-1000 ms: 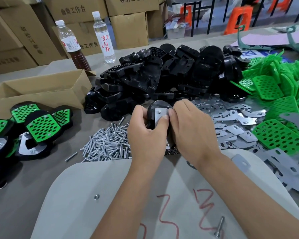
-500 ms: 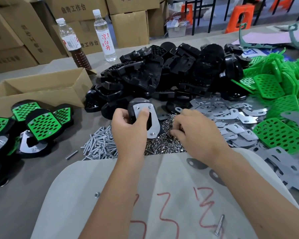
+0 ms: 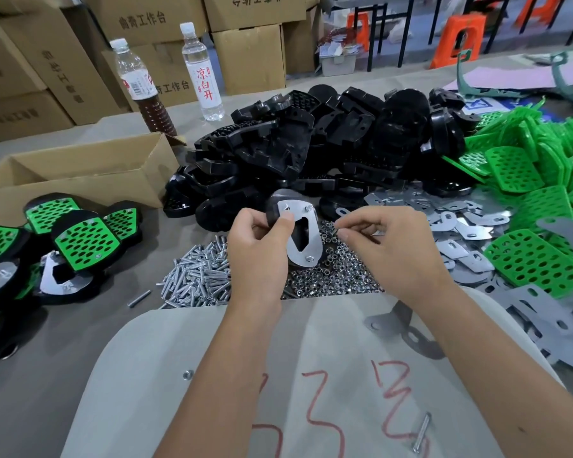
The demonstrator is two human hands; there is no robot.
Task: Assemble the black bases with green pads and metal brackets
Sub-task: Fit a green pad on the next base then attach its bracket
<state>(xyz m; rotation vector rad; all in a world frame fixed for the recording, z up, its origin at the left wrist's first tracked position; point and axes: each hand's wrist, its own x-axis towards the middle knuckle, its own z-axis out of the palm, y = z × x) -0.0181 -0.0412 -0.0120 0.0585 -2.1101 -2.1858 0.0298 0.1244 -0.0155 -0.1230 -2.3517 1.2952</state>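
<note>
Hands first: your left hand (image 3: pixel 260 239) grips a black base (image 3: pixel 275 206) with a bracket (image 3: pixel 303 238) laid on it, thumb pressing the plate. Your right hand (image 3: pixel 387 241) pinches its fingertips together just beside it, likely on a nut, too small to confirm. Bolt ends show through the bracket; nuts look outstanding. Finished units (image 3: pixel 85 241) sit at 9 o'clock; large piles of bases (image 3: pixel 311 153) at 12 and pads (image 3: pixel 530 200) at 2 remain. Nuts (image 3: pixel 331 279), bolts (image 3: pixel 199 279) lie directly below; nothing blocks you.
</note>
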